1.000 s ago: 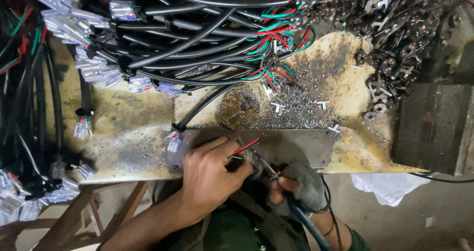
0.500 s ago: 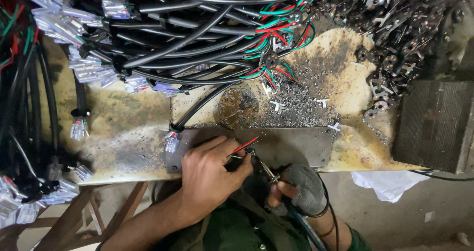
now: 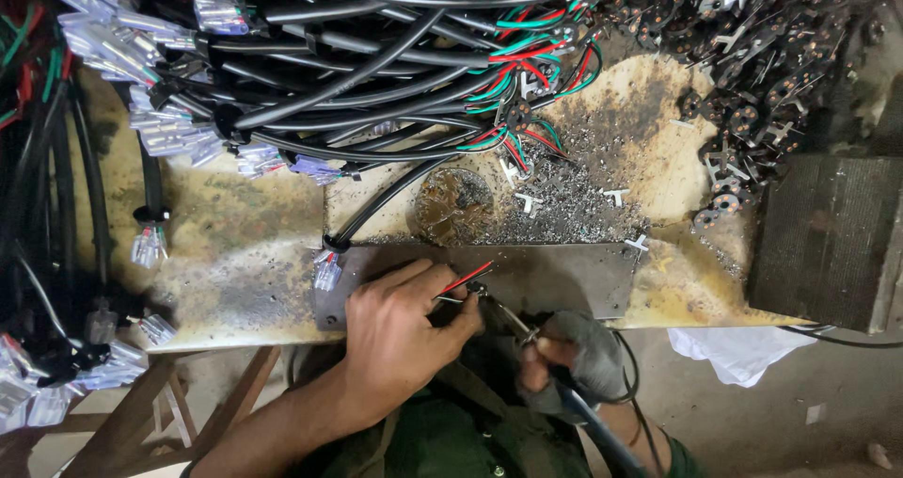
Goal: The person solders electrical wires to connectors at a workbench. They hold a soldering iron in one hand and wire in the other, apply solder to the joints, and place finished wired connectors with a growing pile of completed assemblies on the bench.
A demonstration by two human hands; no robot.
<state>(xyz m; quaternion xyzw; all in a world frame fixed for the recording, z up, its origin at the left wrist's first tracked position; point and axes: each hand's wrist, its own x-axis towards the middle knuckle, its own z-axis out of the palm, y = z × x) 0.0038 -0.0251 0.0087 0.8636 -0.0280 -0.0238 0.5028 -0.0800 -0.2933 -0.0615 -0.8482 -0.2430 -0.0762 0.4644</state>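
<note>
My left hand pinching a red and black wire pair over the grey metal plate, gloved right hand gripping a soldering iron, its handle cut off below, near surface edge, joint too small to make out

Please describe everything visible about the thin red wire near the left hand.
The red wire is thin, with smooth plastic-looking insulation and a black wire beside it. It slants up and to the right over the grey metal plate. Its lower end lies at the left hand fingertips, where the soldering iron tip meets it.
</note>
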